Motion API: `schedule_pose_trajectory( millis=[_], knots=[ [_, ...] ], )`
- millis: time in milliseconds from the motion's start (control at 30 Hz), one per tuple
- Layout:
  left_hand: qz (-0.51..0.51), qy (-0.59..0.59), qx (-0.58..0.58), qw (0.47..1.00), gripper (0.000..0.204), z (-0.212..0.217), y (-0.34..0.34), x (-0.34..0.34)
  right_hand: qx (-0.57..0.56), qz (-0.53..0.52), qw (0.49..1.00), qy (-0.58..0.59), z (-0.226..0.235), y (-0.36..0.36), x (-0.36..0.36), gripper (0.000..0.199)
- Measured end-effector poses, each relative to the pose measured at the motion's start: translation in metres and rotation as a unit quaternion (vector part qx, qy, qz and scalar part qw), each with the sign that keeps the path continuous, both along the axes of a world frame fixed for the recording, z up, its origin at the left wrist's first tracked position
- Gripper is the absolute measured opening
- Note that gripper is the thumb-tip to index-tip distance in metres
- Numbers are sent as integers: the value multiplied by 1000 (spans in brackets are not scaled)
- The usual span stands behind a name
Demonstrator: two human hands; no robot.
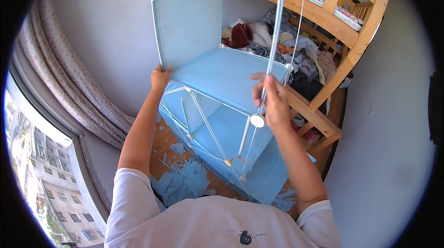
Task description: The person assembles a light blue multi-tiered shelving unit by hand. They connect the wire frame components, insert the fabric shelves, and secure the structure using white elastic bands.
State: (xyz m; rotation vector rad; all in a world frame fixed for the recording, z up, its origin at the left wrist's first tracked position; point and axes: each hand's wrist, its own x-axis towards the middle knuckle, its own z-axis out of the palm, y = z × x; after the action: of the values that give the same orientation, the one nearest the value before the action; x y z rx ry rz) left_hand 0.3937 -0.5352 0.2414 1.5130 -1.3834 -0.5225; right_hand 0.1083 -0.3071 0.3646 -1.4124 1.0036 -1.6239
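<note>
In front of me stands a tall storage cabinet [221, 74] of light-blue panels, white rods and round connectors. My left hand [160, 78] is closed around the cabinet's left front edge, at the level of a horizontal panel. My right hand [274, 99] grips a narrow upright light-blue panel [277, 21], seen nearly edge-on, at the right front. Its fingers are partly smeared by motion. Just below that hand is a white round connector [257, 120]. The lower compartments face me, crossed by slanting white rods [207, 123].
Light-blue scraps [182, 181] litter the wooden floor by the cabinet's base. Behind and right stands a wooden bunk bed [342, 26] heaped with clothes and bedding [296, 44]. At left are a flowered curtain [60, 58] and a window [51, 178]. A bare wall [384, 123] rises at right.
</note>
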Motion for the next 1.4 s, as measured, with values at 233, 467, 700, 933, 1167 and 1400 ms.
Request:
schedule_pose_trajectory(
  millis=[233,467,700,933,1167,1400],
  knots=[
    [5,193,77,978,27,-12,7,-10,-26,-41,996,71,-41,22,11,32],
    [27,165,49,985,28,-11,-5,-13,-35,-80,986,143,-65,32,17,25],
    [31,134,30,990,31,-5,19,-23,-78,-115,975,171,-78,32,12,22],
    [12,252,88,964,49,3,26,-29,-74,-115,971,197,-79,34,15,28],
    [-33,292,81,952,41,-2,26,-21,-83,-96,977,172,-72,34,6,27],
    [-27,361,10,932,37,-3,42,-20,-99,-77,975,185,-70,44,5,21]
  ],
)
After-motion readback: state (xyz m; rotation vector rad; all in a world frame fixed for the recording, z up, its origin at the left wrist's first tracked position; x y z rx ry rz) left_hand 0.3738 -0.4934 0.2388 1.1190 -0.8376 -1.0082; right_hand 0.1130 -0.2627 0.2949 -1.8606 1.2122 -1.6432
